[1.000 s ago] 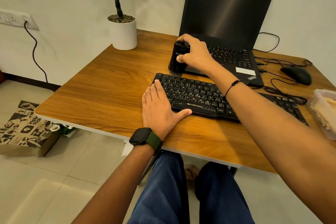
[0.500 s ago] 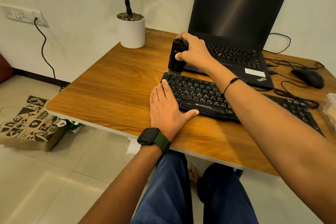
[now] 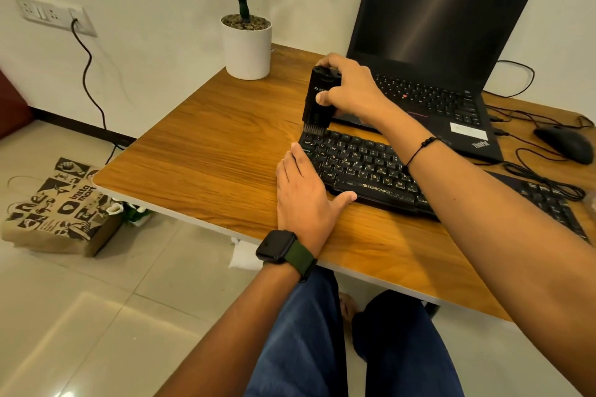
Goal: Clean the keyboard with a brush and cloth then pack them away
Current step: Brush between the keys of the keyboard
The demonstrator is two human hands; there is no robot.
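Right hand [image 3: 350, 92] grip holds brush [image 3: 320, 100] upright, bristles touching keyboard [image 3: 364, 167] far-left corner. Left hand [image 3: 306, 193] flat, grip wide, on counter [image 3: 209, 151] against keyboard's left end.

A wood-grain counter [image 3: 209, 151] with a smooth satin sheen carries a matt black plastic keyboard [image 3: 364, 167], a black plastic brush [image 3: 319, 97] with stiff dark bristles, and a matt black laptop [image 3: 435, 42] whose screen shows a faint glossy streak. A smooth white pot [image 3: 246, 50] topped with rough gravel stands behind, above glossy floor tiles [image 3: 96, 316] and a printed brown paper bag [image 3: 54, 206].
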